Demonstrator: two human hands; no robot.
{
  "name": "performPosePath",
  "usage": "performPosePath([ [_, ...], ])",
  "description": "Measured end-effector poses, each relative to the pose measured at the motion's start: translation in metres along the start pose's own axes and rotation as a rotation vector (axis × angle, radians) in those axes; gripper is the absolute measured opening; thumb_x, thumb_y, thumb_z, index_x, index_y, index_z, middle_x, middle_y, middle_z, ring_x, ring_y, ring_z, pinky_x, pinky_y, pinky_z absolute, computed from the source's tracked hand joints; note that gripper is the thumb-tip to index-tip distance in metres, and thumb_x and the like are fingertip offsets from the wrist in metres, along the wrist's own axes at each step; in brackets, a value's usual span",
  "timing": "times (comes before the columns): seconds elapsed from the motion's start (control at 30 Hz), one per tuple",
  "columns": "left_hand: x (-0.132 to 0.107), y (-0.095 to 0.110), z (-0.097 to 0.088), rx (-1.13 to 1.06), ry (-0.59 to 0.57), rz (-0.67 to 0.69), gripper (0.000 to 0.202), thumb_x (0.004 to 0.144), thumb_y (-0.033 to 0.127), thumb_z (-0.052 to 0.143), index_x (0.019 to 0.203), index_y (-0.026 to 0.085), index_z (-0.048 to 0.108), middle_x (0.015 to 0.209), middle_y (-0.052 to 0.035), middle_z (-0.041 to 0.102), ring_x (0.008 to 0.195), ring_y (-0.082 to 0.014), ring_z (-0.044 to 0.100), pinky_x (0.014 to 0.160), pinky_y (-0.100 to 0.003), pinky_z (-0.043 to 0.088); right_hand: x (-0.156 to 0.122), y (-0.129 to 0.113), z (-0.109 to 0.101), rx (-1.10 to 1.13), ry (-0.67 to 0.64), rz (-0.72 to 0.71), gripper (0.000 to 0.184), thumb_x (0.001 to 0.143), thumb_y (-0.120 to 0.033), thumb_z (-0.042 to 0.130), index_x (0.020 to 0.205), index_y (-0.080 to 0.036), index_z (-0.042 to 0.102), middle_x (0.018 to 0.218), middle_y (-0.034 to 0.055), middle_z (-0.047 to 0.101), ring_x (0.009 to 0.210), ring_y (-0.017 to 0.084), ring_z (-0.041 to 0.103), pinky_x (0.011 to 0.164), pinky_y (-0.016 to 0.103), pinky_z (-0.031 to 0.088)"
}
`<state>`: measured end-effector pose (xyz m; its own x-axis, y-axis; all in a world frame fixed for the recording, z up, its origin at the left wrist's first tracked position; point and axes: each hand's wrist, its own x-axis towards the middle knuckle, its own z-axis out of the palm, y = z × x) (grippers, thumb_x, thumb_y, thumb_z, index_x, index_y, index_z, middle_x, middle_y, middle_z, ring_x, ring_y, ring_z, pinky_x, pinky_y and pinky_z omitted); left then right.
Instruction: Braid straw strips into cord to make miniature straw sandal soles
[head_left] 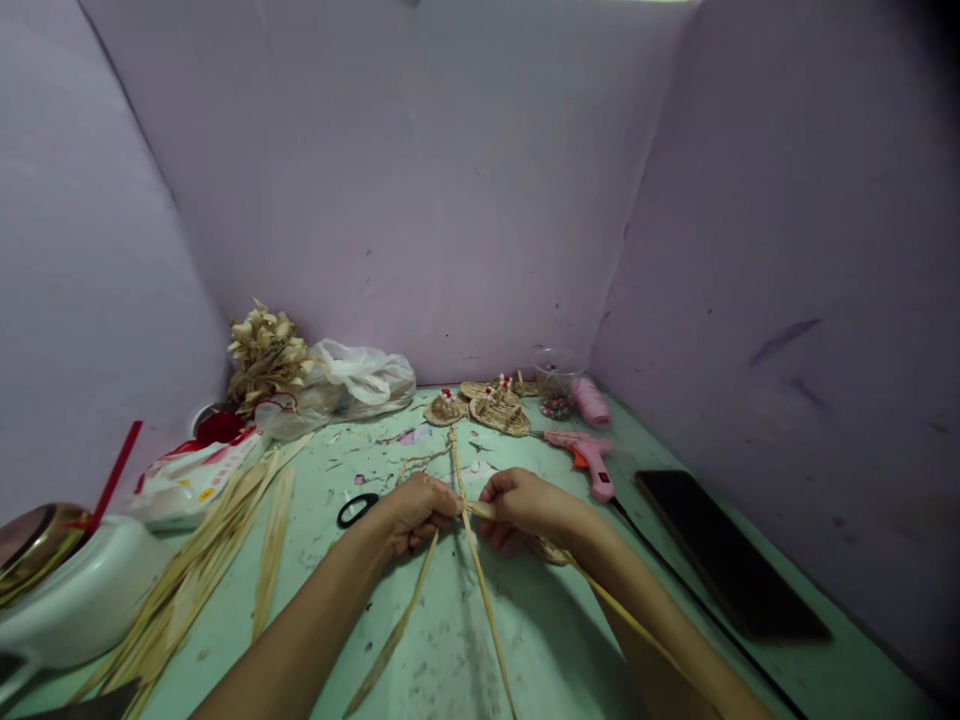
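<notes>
My left hand point(420, 510) is closed in a pinch on dried plant-fibre strips at the middle of the table. Facing it, my right hand point(525, 505) pinches a pale flat fibre strip point(480, 510). Between my fingertips the strips cross a long thin braided fibre cord point(459, 460), which runs from the far side toward me. A loose strip point(397, 630) hangs down below my left hand. Another long strip passes along my right forearm. Partly hidden behind my right wrist lies a coiled woven piece point(551, 550).
Beyond my hands lie small woven straw slippers point(499, 410) with red and white trim. At right are a pink glue gun point(589, 455), a pink thread spool point(592, 402) and a black phone-like slab point(727, 550). Fibre strips point(202, 560), black-handled scissors point(358, 510) and a plastic bag point(367, 380) are left.
</notes>
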<state>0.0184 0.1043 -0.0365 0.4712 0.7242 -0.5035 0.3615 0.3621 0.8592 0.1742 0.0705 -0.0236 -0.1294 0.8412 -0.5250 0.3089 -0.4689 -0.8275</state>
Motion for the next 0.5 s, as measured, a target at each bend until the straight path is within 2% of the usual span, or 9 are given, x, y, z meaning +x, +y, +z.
performPosePath([
  [0.17, -0.0021, 0.0019, 0.0016, 0.0, -0.017, 0.013, 0.016, 0.053, 0.028, 0.054, 0.052, 0.018, 0.04, 0.036, 0.0095, 0.029, 0.027, -0.0021, 0.017, 0.028, -0.017, 0.007, -0.006, -0.003, 0.0002, 0.072, -0.059, -0.023, 0.01, 0.07, -0.008, 0.045, 0.064, -0.015, 0.049, 0.048, -0.0002, 0.058, 0.037, 0.01, 0.052, 0.037, 0.019, 0.043],
  [0.27, -0.0024, 0.0022, 0.0018, 0.014, -0.008, 0.019, 0.019, 0.052, 0.028, 0.054, 0.05, 0.018, 0.038, 0.036, 0.0094, 0.029, 0.027, -0.0018, 0.018, 0.028, -0.017, 0.007, -0.0089, -0.006, 0.0032, 0.142, -0.072, -0.018, 0.016, 0.076, -0.013, 0.042, 0.062, -0.015, 0.048, 0.045, -0.0002, 0.056, 0.035, 0.01, 0.05, 0.036, 0.02, 0.043],
  [0.5, 0.001, -0.0007, -0.0001, 0.005, -0.018, 0.018, 0.015, 0.053, 0.028, 0.054, 0.053, 0.017, 0.043, 0.036, 0.0093, 0.031, 0.027, -0.002, 0.017, 0.028, -0.018, 0.006, -0.0021, -0.006, 0.0059, 0.222, -0.073, 0.073, 0.017, 0.075, -0.012, 0.044, 0.06, -0.012, 0.052, 0.045, 0.0016, 0.055, 0.036, 0.009, 0.051, 0.038, 0.019, 0.045],
])
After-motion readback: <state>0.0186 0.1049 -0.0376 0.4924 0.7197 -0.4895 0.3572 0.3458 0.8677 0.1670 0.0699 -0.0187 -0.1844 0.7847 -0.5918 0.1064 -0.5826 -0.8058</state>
